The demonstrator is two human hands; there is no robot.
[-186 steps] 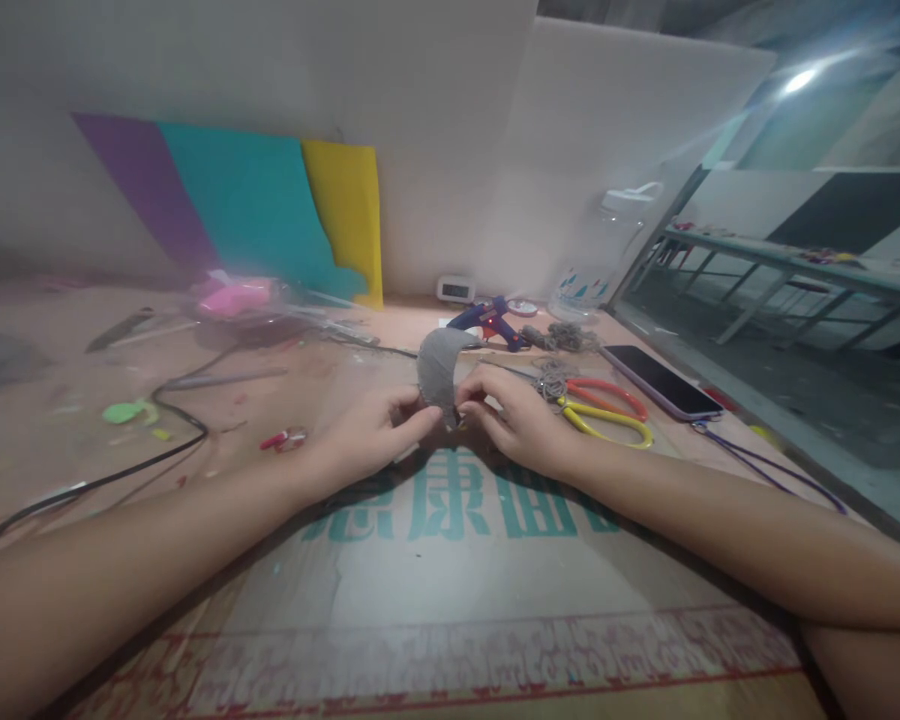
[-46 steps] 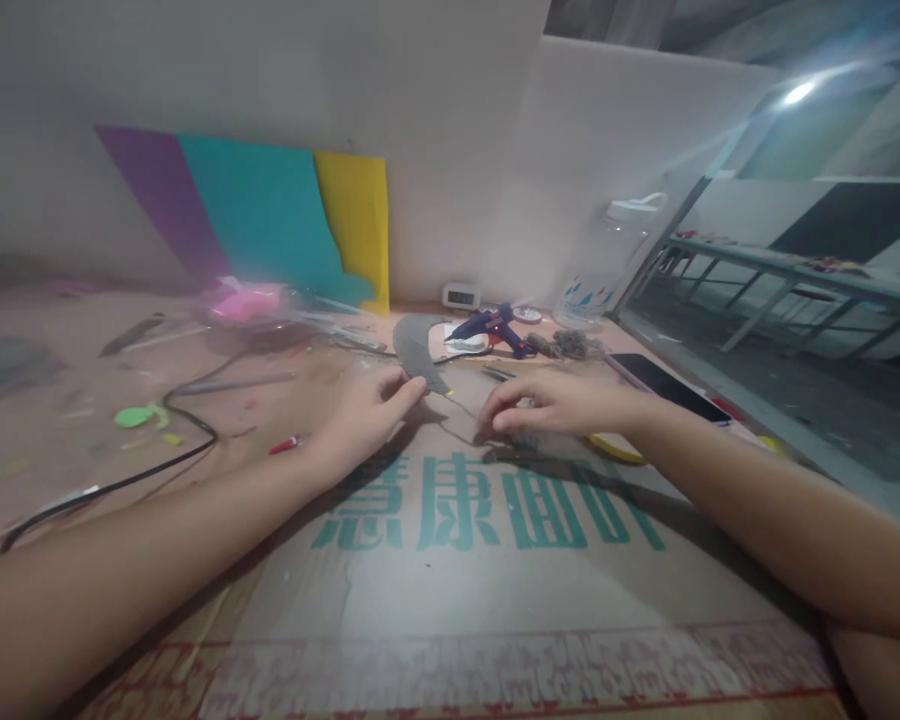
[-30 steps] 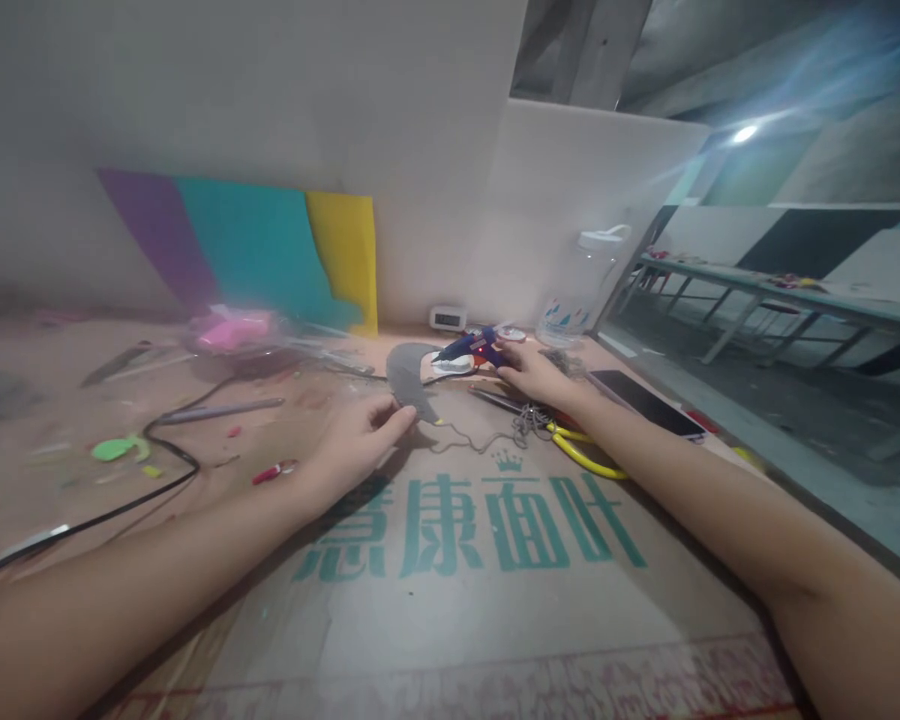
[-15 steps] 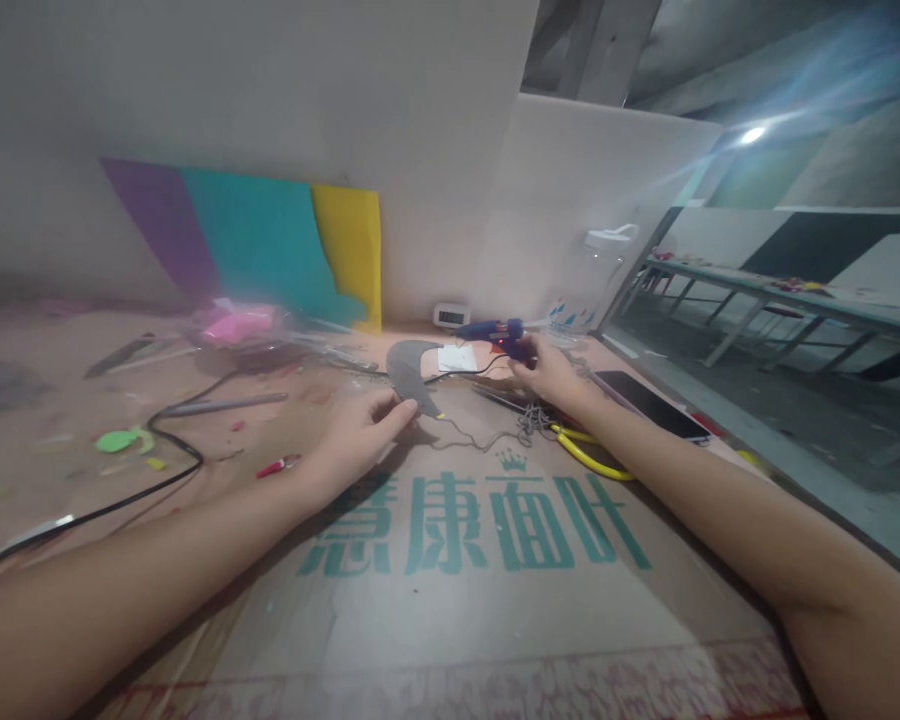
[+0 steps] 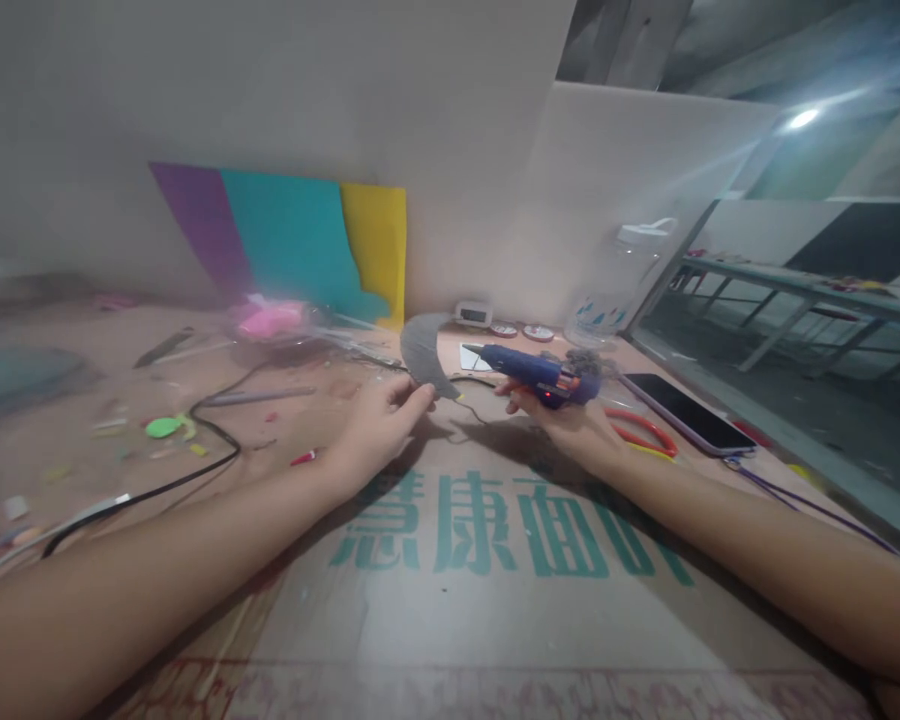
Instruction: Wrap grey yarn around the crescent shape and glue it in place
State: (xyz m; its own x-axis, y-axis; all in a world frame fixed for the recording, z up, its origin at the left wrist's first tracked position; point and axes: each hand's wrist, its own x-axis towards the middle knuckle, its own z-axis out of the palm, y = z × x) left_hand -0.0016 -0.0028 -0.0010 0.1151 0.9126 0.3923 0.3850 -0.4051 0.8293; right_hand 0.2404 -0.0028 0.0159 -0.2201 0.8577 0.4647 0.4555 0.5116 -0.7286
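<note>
My left hand (image 5: pixel 390 425) pinches the lower end of a grey crescent-shaped piece (image 5: pixel 424 355), which stands raised off the table with its curve upward. A small yellow bit shows at its bottom tip, and a thin grey cord trails from there. My right hand (image 5: pixel 570 425) is closed round a blue hot glue gun (image 5: pixel 540 375) with a small red light lit. Its nozzle points left toward the grey crescent, a short gap apart. Behind the nozzle lies a small white card (image 5: pixel 478 357).
A phone (image 5: pixel 690 412) and red-handled pliers or scissors (image 5: pixel 649 430) lie right of my right hand. At the back stand a clear bottle (image 5: pixel 619 285) and a small digital display (image 5: pixel 473 313). A black cable (image 5: pixel 150 490), a green scrap (image 5: pixel 163 427) and a pink bundle (image 5: pixel 274 318) lie left.
My right hand has brought the glue gun nearer to me and turned it, nozzle now toward the grey crescent. My left hand keeps its pinch. The view has swung slightly left.
</note>
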